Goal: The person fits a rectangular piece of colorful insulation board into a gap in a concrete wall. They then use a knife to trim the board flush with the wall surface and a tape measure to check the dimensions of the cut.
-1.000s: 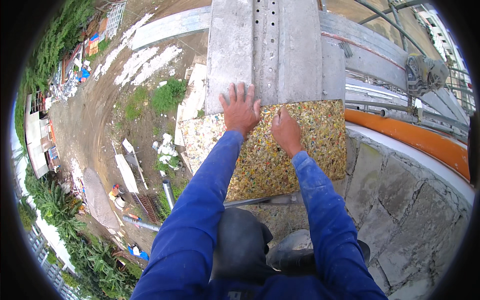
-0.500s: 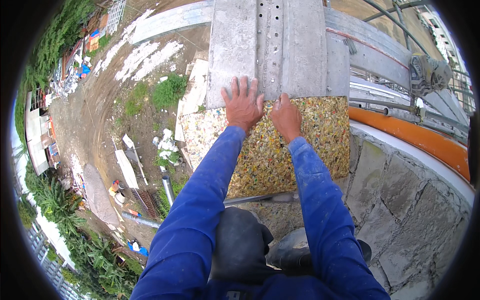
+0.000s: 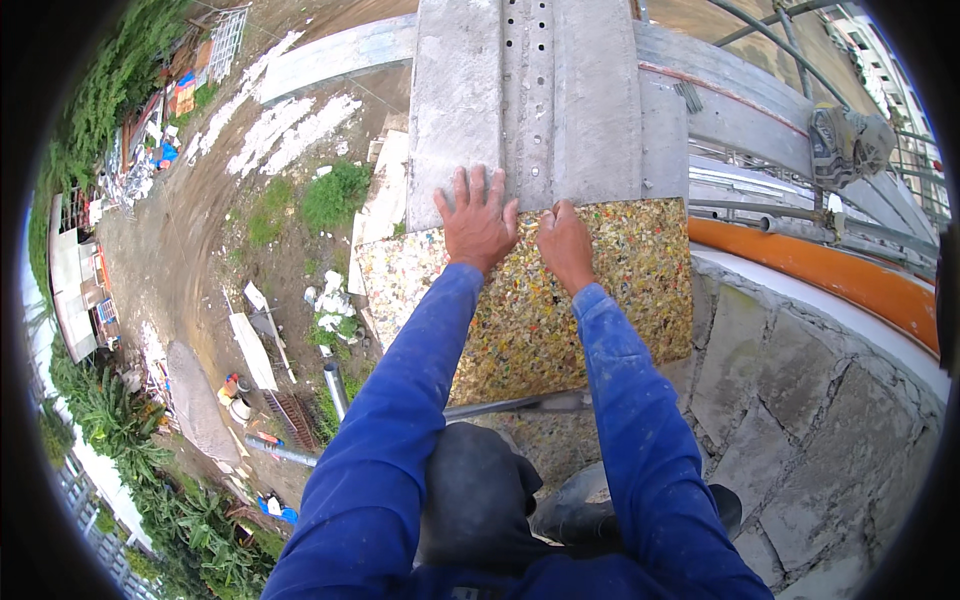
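A flat board of pressed multicoloured chips lies in front of me, its far edge against long grey metal planks with a row of holes between them. My left hand rests open on the board's far edge, fingers spread and fingertips reaching over the plank. Just to its right, my right hand is closed in a fist at the same edge, knuckles toward the planks. Whatever that fist may hold is hidden. Dusty blue sleeves cover both my arms.
A rough stone wall curves along the right, below an orange pipe and scaffold tubes. A cloth-like bundle hangs on the scaffold. Far below on the left lie dirt ground, planks, debris and greenery.
The whole view has shifted slightly. My right hand has moved a little toward me along the board's edge, while my left hand stays flat in place.
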`<state>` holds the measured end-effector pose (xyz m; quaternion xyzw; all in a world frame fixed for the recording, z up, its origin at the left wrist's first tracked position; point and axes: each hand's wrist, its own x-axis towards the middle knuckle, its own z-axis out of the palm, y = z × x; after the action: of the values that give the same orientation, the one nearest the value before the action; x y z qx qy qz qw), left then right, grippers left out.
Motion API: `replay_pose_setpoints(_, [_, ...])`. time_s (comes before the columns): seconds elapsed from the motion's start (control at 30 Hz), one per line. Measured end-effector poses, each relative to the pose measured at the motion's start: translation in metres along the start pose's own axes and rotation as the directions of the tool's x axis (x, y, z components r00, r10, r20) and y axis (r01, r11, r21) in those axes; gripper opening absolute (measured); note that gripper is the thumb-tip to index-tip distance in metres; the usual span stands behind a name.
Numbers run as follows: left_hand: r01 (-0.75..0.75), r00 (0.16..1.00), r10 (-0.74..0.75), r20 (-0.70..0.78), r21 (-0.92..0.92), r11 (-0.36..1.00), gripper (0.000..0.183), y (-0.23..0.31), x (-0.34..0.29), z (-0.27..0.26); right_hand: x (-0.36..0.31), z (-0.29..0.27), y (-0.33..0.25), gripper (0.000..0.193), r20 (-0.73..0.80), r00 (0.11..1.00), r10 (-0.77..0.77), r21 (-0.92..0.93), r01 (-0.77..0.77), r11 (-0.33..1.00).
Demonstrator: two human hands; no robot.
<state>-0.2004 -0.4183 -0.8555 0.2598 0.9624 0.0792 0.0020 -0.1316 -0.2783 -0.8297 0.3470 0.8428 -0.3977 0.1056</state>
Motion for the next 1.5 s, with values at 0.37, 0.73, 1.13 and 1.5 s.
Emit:
replay_pose_setpoints(0.37, [-0.003, 1.000, 0.003, 0.002, 0.013, 1.000, 0.055, -0.002, -0.002, 0.001, -0.003, 0.009, -0.001, 0.027, -0.022, 0.999, -0.049, -0.069, 0.047, 0.997])
replay_pose_setpoints(0.73, [0.011, 1.000, -0.012, 0.027, 0.022, 1.000, 0.055, -0.002, -0.003, -0.002, -0.036, -0.007, 0.017, 0.031, 0.181, 0.983, 0.039, -0.238, 0.005, 0.971])
replay_pose_setpoints(1.13, [0.017, 1.000, -0.016, 0.022, -0.009, 1.000, 0.055, -0.002, 0.000, -0.003, 0.004, -0.003, 0.004, 0.025, 0.024, 0.989, -0.149, -0.142, 0.151, 0.978])
replay_pose_setpoints(1.5, [0.020, 0.998, -0.020, 0.052, 0.013, 1.000, 0.056, -0.001, -0.001, -0.001, -0.035, -0.031, 0.020, 0.023, 0.144, 0.987, -0.068, -0.424, 0.124, 0.897])
